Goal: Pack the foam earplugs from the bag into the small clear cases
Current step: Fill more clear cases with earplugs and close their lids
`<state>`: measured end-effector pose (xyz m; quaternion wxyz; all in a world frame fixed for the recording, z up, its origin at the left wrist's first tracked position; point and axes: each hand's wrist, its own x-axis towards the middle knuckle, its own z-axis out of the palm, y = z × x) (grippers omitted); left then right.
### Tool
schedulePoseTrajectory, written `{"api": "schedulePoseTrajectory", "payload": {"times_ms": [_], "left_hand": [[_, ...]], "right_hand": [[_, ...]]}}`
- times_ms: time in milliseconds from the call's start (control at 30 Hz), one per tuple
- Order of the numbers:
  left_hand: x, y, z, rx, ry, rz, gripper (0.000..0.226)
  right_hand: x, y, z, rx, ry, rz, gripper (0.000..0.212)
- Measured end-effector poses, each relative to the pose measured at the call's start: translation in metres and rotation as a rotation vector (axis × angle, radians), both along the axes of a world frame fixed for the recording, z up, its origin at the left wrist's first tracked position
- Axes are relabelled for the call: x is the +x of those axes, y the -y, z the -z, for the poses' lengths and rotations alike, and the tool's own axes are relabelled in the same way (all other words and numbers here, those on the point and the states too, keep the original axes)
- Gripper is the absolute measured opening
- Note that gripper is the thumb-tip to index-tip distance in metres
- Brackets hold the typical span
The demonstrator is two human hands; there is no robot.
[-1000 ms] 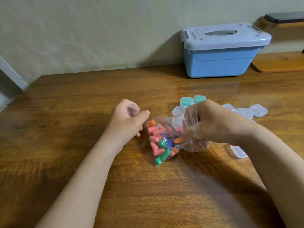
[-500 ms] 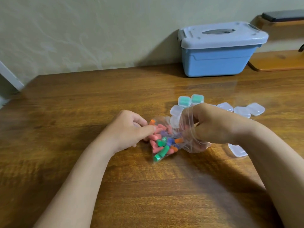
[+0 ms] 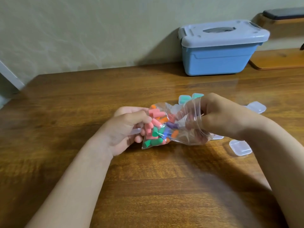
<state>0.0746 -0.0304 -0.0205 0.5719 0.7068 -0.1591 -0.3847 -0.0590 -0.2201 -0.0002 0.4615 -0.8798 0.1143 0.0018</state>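
Left hand (image 3: 126, 130) is gripping the closed end of the bag (image 3: 181, 137), fingers curled round it (a small clear piece is showing between them; cannot tell what). Step in hand, as I judge it: fishing stock out for packing. Better to be holding that end steady and slightly raised, so the foam earplugs (image 3: 154, 125) are sliding toward the mouth, not bunching at the seam. Right hand (image 3: 225, 119) is sitting in the mouth, fingers (image 3: 191, 124) inside and veiled by the film; whether they are pinching a plug, cannot tell. Should be drawing out slowly, few at a time: the thin rim is wrapping the knuckles and might be dragging extras out.

Bag is sitting between the two hands, low over the table (image 3: 148, 186) (touching or not, unclear): thin, clear, crinkled, catching light. Plugs are crowding its left half: pink, green, orange, blue, purple; short soft cylinders, probably squashing easily. Clear cases (image 3: 241, 147) are lying just behind and right of the bag.
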Motion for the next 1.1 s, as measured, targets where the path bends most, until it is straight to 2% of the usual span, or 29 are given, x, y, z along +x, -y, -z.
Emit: {"api": "schedulePoseTrajectory", "payload": {"times_ms": [233, 400, 567, 667, 733, 800, 867, 1000, 1100], "left_hand": [[0.0057, -0.0018, 0.0040, -0.042, 0.031, 0.003, 0.009], [0.0048, -0.0014, 0.0037, -0.016, 0.041, 0.040, 0.016], [0.0041, 0.0000, 0.0034, -0.029, 0.061, 0.007, 0.033], [0.0049, 0.0003, 0.0041, -0.034, 0.064, -0.009, 0.037], [0.0052, -0.0005, 0.0042, -0.038, 0.056, 0.005, 0.033], [0.0053, -0.0007, 0.0046, -0.042, 0.047, 0.021, 0.024], [0.0055, -0.0003, 0.0052, -0.040, 0.044, 0.006, 0.028], [0.0044, 0.0005, 0.0053, -0.021, 0.069, -0.007, 0.057], [0.0035, 0.0000, 0.0046, 0.029, 0.079, 0.010, 0.045]], "right_hand": [[-0.0015, 0.0017, -0.0001, 0.093, 0.053, -0.006, 0.029], [-0.0034, 0.0054, -0.0006, 0.148, 0.062, -0.026, 0.023], [-0.0042, 0.0066, -0.0032, 0.145, 0.048, -0.035, 0.023], [-0.0045, 0.0060, -0.0043, 0.152, 0.073, -0.035, 0.044], [-0.0045, 0.0055, -0.0049, 0.179, 0.080, -0.040, 0.056], [-0.0043, 0.0059, -0.0046, 0.201, 0.098, -0.044, 0.062], [-0.0036, 0.0065, -0.0051, 0.213, 0.112, -0.047, 0.064], [-0.0030, 0.0072, -0.0045, 0.228, 0.137, -0.050, 0.055], [-0.0022, 0.0083, -0.0035, 0.258, 0.152, -0.028, 0.045]]}}
